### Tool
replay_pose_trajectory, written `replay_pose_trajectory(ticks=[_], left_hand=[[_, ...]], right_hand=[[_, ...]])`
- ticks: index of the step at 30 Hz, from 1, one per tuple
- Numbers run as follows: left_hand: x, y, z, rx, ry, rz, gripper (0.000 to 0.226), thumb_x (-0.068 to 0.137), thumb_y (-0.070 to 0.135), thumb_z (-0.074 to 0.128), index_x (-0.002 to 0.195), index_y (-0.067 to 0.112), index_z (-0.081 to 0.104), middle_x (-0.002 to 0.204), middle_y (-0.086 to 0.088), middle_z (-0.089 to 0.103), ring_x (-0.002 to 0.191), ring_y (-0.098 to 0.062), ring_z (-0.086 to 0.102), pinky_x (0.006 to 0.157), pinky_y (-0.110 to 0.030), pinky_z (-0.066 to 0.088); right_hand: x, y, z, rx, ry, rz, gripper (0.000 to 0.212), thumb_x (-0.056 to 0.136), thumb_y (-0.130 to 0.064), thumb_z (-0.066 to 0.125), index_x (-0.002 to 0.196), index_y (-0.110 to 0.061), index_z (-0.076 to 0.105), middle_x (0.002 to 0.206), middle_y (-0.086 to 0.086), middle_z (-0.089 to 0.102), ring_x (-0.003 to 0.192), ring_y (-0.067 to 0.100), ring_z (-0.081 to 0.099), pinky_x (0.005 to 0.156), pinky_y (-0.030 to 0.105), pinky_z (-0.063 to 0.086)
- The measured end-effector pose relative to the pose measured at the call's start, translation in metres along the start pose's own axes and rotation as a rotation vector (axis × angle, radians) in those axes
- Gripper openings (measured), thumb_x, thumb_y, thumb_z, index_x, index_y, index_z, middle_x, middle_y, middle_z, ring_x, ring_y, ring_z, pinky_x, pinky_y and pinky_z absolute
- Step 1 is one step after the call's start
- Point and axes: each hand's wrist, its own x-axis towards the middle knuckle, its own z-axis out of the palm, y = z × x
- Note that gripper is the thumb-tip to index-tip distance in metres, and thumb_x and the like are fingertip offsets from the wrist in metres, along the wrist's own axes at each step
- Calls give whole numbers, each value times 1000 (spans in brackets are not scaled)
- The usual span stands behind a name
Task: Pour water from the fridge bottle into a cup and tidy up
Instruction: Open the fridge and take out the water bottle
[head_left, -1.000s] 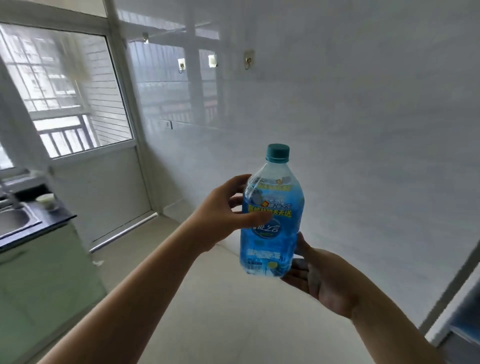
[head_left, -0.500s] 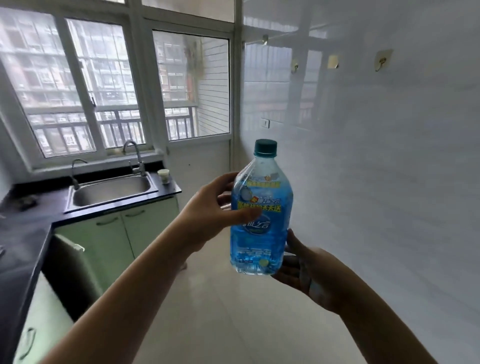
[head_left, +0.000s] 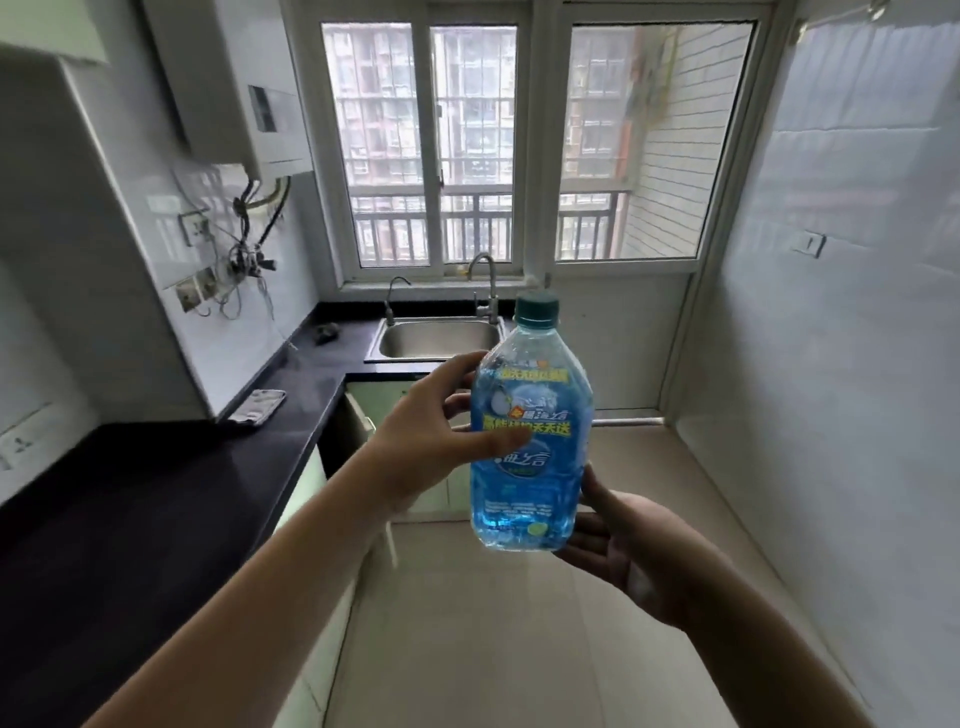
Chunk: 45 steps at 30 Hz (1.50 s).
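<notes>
The left hand (head_left: 434, 423) is gripping the bottle (head_left: 530, 441) from its 9 o'clock side, the thumb lying across the front of the label and the fingers curling round behind, so this grip is closed on the bottle's upper half. The right hand (head_left: 631, 545) is sitting at the bottle's 4 o'clock, palm up under the base, its thumb touching the lower right edge and its fingers spreading beneath; how tightly this grip is closing cannot be told, since the bottle is hiding the fingertips. The bottle is standing upright in the air between the two hands, its green cap (head_left: 537, 310) on, blue-tinted liquid filling most of it. Compared with half a second ago, the hands are holding the bottle the same way, while the view is swinging left: the sink (head_left: 439, 338) and tap (head_left: 485, 280), then at 9 o'clock of the bottle, are now lying behind it at 11 o'clock, under the window (head_left: 470, 150). The black bench (head_left: 156, 499) is running along the left at 8 o'clock, carrying a folded cloth (head_left: 258, 407) well apart from the hands.
</notes>
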Motion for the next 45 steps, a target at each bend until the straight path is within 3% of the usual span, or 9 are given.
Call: replay_pose_trajectory(ticks=[4, 11, 16, 22, 30, 34, 38, 41, 45], left_hand=[[-2, -8, -21, 52, 125, -35, 83, 54, 37, 90, 130, 32, 57, 121, 2, 68, 115, -19, 64, 91, -43, 57], [-37, -12, -59, 113, 361, -122, 76, 62, 19, 89, 130, 27, 56, 118, 3, 69, 106, -12, 68, 81, -26, 58], [-82, -24, -97, 226, 522, -188, 83, 61, 36, 94, 134, 31, 54, 123, 7, 67, 115, -12, 64, 93, -36, 56], [-149, -39, -143, 300, 673, -244, 82, 61, 40, 92, 133, 31, 53, 122, 9, 67, 112, -10, 65, 93, -35, 56], [-253, -70, -208, 279, 840, -307, 87, 62, 47, 90, 137, 30, 49, 124, 8, 67, 113, -14, 65, 96, -45, 55], [-293, -85, -234, 269, 917, -330, 85, 60, 48, 91, 134, 33, 51, 124, 7, 67, 114, -16, 65, 96, -49, 54], [-321, -100, -253, 259, 997, -372, 83, 56, 49, 91, 129, 38, 52, 124, 10, 65, 115, -14, 64, 98, -48, 52], [-336, -115, -265, 238, 1046, -395, 79, 55, 45, 92, 124, 40, 54, 122, 12, 64, 114, -11, 64, 99, -47, 52], [-347, -141, -281, 193, 1116, -426, 79, 54, 39, 93, 123, 40, 55, 123, 12, 65, 115, -11, 64, 100, -47, 52]], right_hand=[[43, -7, 5, -61, -153, 44, 51, 87, -45, 55, 120, -6, 60, 108, 21, 71, 103, 31, 69, 87, 36, 58], [100, 6, 46, -119, -413, 154, 53, 88, -45, 55, 121, -5, 62, 113, 21, 70, 105, 32, 68, 85, 34, 58], [126, 28, 98, -194, -552, 223, 54, 86, -46, 55, 120, -4, 62, 113, 21, 69, 106, 32, 68, 89, 36, 57], [138, 68, 175, -257, -678, 282, 55, 82, -46, 58, 116, -4, 65, 111, 21, 70, 105, 32, 68, 94, 38, 54], [137, 131, 283, -385, -774, 371, 52, 81, -45, 60, 111, -3, 68, 118, 28, 64, 100, 32, 67, 87, 34, 58], [137, 158, 328, -423, -839, 414, 49, 78, -44, 59, 105, -5, 70, 103, 18, 70, 94, 27, 69, 91, 36, 55], [140, 184, 363, -417, -885, 454, 47, 80, -42, 57, 106, -5, 69, 91, 10, 74, 83, 19, 72, 81, 29, 57], [148, 204, 385, -438, -918, 486, 48, 82, -42, 56, 112, -6, 67, 104, 15, 73, 93, 23, 72, 80, 28, 58], [170, 229, 405, -487, -938, 530, 51, 82, -42, 56, 118, -7, 64, 112, 17, 71, 105, 27, 69, 94, 35, 53]])
